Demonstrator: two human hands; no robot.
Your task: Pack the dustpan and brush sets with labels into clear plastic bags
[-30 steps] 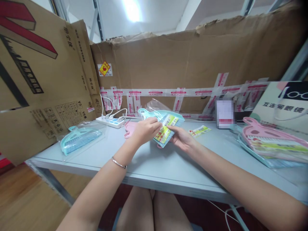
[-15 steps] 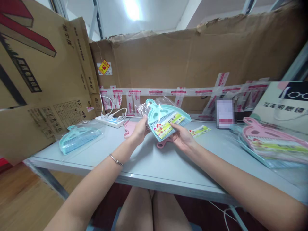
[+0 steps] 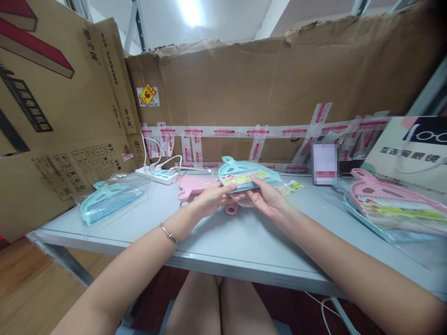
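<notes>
In the head view, the left hand (image 3: 213, 197) pinched the near left edge of a blue dustpan set (image 3: 246, 166), thumb on top, its fingertips partly lost beneath. The right hand (image 3: 270, 200) gripped the near edge, its thumb pressed on the printed card (image 3: 240, 178) and its other fingers partly covered. The set was held above the table (image 3: 209, 239), to the right of the white power strip (image 3: 157, 175). Clear film showed around it, its outline hard to follow.

Just right of the power strip lay a pink dustpan (image 3: 193, 185), partly covered by the left hand. A pink handle (image 3: 232, 209) poked out below the held set; whether it belonged to another piece could not be told. A loose card (image 3: 292, 187) lay farther right of the strip, partly hidden, its print too small to read. Left of the strip and nearer, glare blurred a bagged blue set (image 3: 111, 202). Far right of it, a pink set (image 3: 387, 195) overlapped a blue pan (image 3: 375, 228).

The device (image 3: 325, 163) right of the strip had a pixelated screen. Beyond it, a pale box (image 3: 391, 158), cut off by the frame, read "互连网眼镜". The carton (image 3: 80, 111) left of the strip showed "V3" and "V6"; its smaller print was illegible. Behind the strip, the cardboard (image 3: 230, 83) bore a red-and-yellow glass-symbol sticker (image 3: 147, 95).
</notes>
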